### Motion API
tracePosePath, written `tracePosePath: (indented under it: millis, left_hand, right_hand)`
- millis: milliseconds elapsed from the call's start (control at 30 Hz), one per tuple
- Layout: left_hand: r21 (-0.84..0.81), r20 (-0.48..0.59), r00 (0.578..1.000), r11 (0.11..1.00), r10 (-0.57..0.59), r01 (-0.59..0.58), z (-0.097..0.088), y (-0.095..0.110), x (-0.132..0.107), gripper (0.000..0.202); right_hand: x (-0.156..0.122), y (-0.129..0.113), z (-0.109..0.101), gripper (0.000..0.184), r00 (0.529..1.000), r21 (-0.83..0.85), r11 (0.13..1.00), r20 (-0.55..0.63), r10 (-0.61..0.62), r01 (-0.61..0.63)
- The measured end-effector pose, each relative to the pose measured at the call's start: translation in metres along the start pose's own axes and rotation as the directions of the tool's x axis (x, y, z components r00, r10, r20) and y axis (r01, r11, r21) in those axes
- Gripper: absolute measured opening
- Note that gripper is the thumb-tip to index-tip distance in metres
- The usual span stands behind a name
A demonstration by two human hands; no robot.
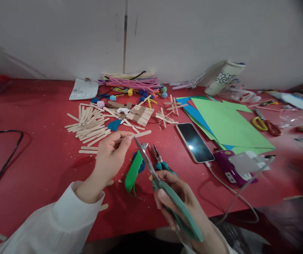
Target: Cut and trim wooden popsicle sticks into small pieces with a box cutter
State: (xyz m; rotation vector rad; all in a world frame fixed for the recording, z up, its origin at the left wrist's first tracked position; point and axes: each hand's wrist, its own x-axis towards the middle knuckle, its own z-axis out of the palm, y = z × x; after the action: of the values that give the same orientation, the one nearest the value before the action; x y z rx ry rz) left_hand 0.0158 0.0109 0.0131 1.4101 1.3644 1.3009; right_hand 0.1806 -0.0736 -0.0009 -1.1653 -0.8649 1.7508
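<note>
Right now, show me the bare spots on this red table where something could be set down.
Widest bare patch: red table between the black cable and the left hand, this side of the stick pile. A smaller one lies between the right hand and the white charging cable. Crowded: around the phone, green paper and pipe cleaners.

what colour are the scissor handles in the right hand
Teal green; the head view shows the scissors in the right hand.
</note>
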Motion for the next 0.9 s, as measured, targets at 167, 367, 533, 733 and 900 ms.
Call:
tracePosePath:
  millis: [167,367,533,733,900]
  left_hand:
    - [0.078,-0.017,0.999,0.996,0.041,-0.04,-0.001,-0.003,-0.001,0.019]
    - [0.112,-0.04,0.997,0.991,0.072,-0.067,-0.002,-0.004,0.002,0.018]
    - [0.121,-0.068,0.995,0.99,0.079,-0.071,-0.003,-0.007,0.004,0.019]
    - [0.268,-0.082,0.969,0.941,0.233,-0.204,-0.005,-0.008,0.003,0.017]
    - [0.459,0.017,0.888,0.786,0.459,-0.414,-0.006,-0.007,0.003,0.017]
  right_hand:
    - [0.001,-0.001,-0.004,0.04,0.999,-0.026,1.0,0.032,-0.004,0.005]
    - [0.005,-0.01,-0.008,0.041,0.997,-0.009,1.0,0.079,0.012,-0.012]
    - [0.011,-0.02,-0.005,0.045,0.992,-0.041,0.994,0.076,0.103,-0.1]
    - [0.011,-0.02,-0.003,0.044,0.99,-0.029,0.992,0.057,0.126,-0.124]
    - [0.009,-0.022,-0.006,0.045,0.989,-0.041,0.99,0.066,0.136,-0.133]
